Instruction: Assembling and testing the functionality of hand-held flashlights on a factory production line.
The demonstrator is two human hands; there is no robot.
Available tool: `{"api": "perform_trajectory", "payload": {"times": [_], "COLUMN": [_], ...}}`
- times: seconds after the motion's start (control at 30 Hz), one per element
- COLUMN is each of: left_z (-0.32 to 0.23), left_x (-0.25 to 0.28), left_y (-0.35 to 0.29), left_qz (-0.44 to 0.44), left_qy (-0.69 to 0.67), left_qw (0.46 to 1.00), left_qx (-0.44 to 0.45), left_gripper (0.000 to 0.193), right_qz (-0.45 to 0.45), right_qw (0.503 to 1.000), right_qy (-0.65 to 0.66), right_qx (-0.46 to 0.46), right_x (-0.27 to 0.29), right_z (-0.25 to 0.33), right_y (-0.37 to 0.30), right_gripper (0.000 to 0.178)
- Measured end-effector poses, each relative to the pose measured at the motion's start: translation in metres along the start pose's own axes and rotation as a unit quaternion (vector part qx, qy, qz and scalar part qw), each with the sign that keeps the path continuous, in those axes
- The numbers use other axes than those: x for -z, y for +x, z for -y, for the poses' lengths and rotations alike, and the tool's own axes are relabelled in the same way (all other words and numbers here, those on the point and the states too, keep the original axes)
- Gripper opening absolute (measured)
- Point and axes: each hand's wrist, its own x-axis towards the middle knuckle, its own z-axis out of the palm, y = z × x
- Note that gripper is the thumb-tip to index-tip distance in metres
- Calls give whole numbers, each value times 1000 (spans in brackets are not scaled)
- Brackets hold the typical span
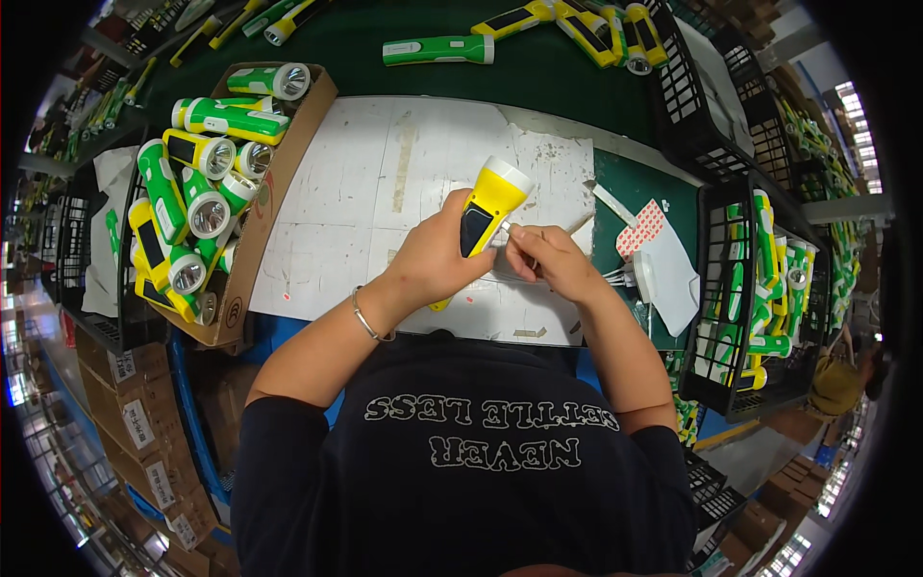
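My left hand [430, 252] is wrapped round a yellow flashlight [498, 190] with a white head and a dark panel on its body. The flashlight is tilted, its head pointing away from me and slightly right, above the white work surface. Close against its right side, my right hand [555, 260] pinches a small whitish piece [506, 228] between thumb and forefinger. Whether that piece sits in the flashlight or only touches it, I cannot tell. Part of the flashlight's lower body is hidden by my left hand.
A cardboard box [279, 183] piled with green and yellow flashlights stands left. At right are a black crate [711, 317] of flashlights, a white sheet [673, 284] and white cables [625, 279]. A green flashlight [437, 50] and several yellow ones lie along the far side.
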Motion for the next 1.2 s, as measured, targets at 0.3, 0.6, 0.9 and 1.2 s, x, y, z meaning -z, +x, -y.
{"api": "perform_trajectory", "payload": {"times": [0.3, 0.6, 0.9, 1.2], "left_z": [15, -1, 3, -21], "left_x": [-6, -3, 20, -3], "left_y": [0, -5, 4, -12], "left_qz": [26, -15, -121, -50], "left_qy": [-80, 6, 93, 145], "left_qw": [996, 1000, 988, 982], "left_qx": [0, -3, 33, -114], "left_gripper": [57, 55, 55, 55], "right_qz": [-8, 2, -36, -223], "right_qw": [1000, 1000, 963, 920], "right_qy": [-5, -25, -266, -306], "right_qx": [0, 10, 5, 106], "right_x": [-4, -6, 22, 9], "right_z": [2, 1, 6, 64], "right_y": [-1, 0, -20, -1], "right_gripper": [48, 45, 46, 53]}}
